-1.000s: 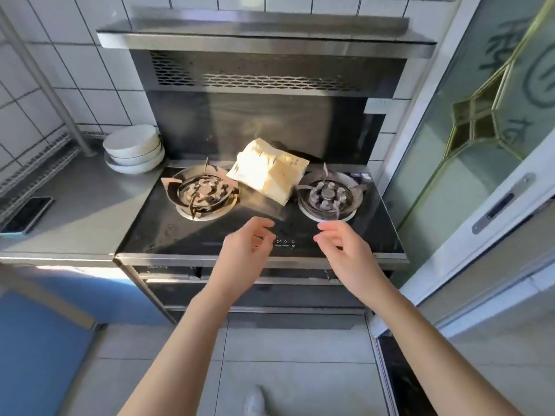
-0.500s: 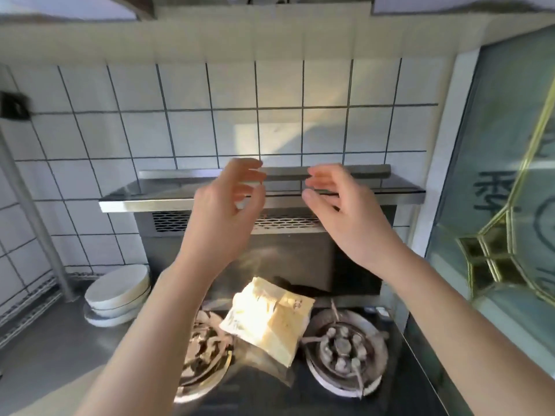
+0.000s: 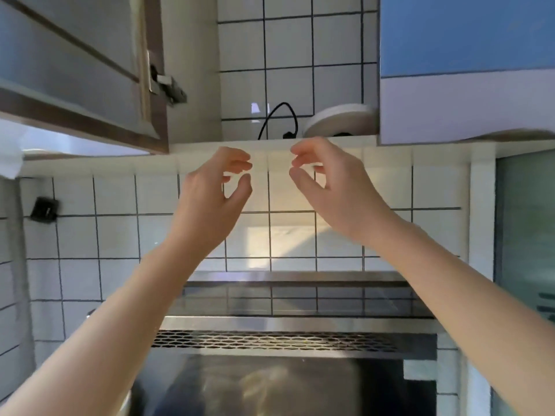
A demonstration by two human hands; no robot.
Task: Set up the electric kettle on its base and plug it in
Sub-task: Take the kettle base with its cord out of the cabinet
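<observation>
A round white kettle base lies on a high tiled ledge above the range hood, partly hidden behind the ledge's edge. Its black cord loops up beside it, and the plug end rests on the ledge. No kettle is in view. My left hand is raised just below the ledge, fingers curled and apart, holding nothing. My right hand is up beside it, directly under the base, fingers also apart and empty.
An open wooden-framed cabinet door hangs at the upper left. A blue cabinet is at the upper right. The steel range hood juts out below my arms. A black wall fitting sits on the tiles at left.
My view has tilted up from the stove to the wall ledge. Both hands have risen from over the hob to just under the ledge, still empty.
</observation>
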